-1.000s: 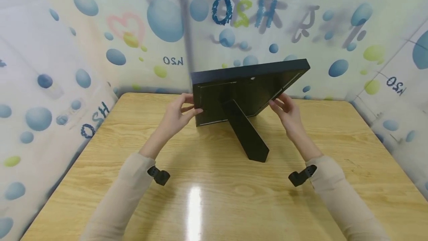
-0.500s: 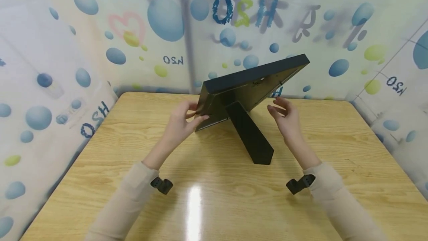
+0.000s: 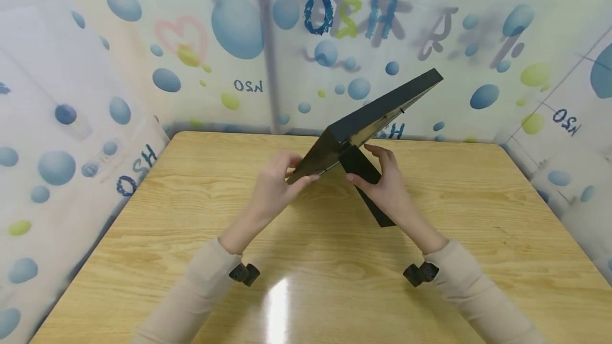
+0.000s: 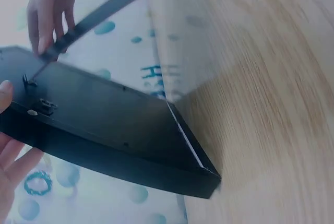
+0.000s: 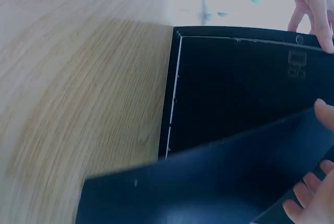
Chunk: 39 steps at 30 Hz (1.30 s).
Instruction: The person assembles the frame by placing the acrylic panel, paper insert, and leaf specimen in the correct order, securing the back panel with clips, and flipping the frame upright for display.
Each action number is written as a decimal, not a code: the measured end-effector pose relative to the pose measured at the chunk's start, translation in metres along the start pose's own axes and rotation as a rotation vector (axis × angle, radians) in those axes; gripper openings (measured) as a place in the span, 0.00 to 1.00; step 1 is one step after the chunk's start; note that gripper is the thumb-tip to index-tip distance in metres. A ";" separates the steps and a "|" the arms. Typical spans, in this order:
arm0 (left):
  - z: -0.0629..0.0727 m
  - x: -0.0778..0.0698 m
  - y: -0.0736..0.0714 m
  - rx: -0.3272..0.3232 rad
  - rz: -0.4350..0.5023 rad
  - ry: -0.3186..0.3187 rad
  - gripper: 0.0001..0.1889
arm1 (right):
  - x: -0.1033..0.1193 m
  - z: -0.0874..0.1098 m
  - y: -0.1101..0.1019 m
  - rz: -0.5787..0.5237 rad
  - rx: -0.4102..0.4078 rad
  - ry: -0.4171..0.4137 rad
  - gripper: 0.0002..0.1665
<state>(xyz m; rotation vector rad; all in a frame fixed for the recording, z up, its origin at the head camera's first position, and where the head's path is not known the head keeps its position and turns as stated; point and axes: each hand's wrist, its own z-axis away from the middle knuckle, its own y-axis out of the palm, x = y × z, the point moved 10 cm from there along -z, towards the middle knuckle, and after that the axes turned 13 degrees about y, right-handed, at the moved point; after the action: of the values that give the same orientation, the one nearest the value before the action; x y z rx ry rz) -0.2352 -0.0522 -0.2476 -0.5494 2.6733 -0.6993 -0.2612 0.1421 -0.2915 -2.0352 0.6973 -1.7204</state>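
A black picture frame (image 3: pixel 377 108) stands tilted on the table, its back (image 5: pixel 224 83) with small metal fittings turned toward me. From the back a black easel leg (image 3: pixel 360 166) slants out and down to the right. My left hand (image 3: pixel 274 185) pinches the frame's left edge, thumb on the back and fingers behind the rim. My right hand (image 3: pixel 389 187) holds the leg near its upper end, thumb on one side and fingers on the other. In the right wrist view the leg spans the lower part; the frame's front is hidden.
A wooden table (image 3: pixel 330 291) lies under the frame, with a bright light reflection near its front. Behind and at both sides hang pale walls (image 3: pixel 191 100) printed with blue and green dots and letters. A black wrist camera (image 3: pixel 245 274) sits on each sleeve.
The frame has turned, its left side swinging toward me and rightward with my left hand. My right hand has left the frame's right edge and moved left onto the leg.
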 end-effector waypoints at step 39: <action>-0.027 0.014 0.084 0.156 0.356 -0.323 0.24 | -0.031 0.034 -0.061 -0.835 -0.497 0.099 0.09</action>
<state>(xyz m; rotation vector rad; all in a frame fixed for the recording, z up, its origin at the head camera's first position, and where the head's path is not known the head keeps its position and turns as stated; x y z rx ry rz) -0.2820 0.0202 -0.2723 -0.1235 2.3054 -0.6433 -0.2243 0.2088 -0.2861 -2.8765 0.3184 -2.2557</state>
